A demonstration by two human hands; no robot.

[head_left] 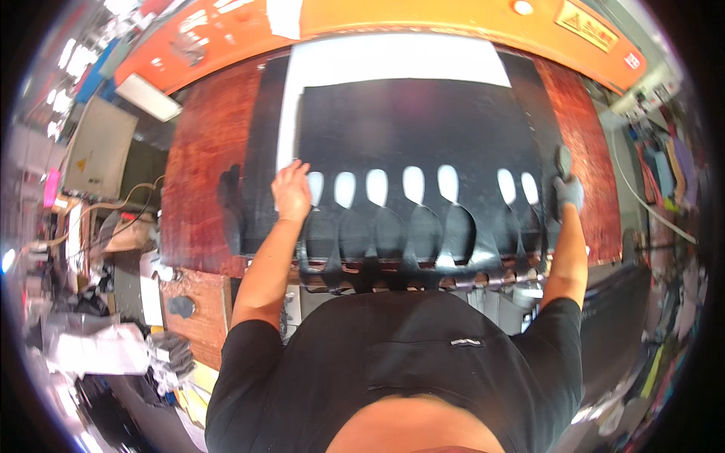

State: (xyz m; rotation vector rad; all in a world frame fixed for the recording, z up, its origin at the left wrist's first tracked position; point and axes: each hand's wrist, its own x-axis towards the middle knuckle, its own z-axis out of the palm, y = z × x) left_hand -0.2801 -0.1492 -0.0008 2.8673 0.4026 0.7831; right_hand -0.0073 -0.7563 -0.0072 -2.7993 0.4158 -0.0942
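A black sheet lies on the cutting table, with a row of sole-shaped holes along its near side. White shows through the holes' far ends; their lower parts look dark. At the sheet's left edge rests my bare left hand, its fingers loosely stretched and touching the edge by the leftmost hole. My right hand, in a grey glove, is beyond the sheet's right side. It is closed around a dark sole-shaped piece, whose far end sticks out past the fingers. The palm side is hidden.
Dark sole-shaped pieces are piled on the left of the reddish-brown table. A white board lies under the sheet. An orange machine beam spans the far side. A grey cabinet stands at left.
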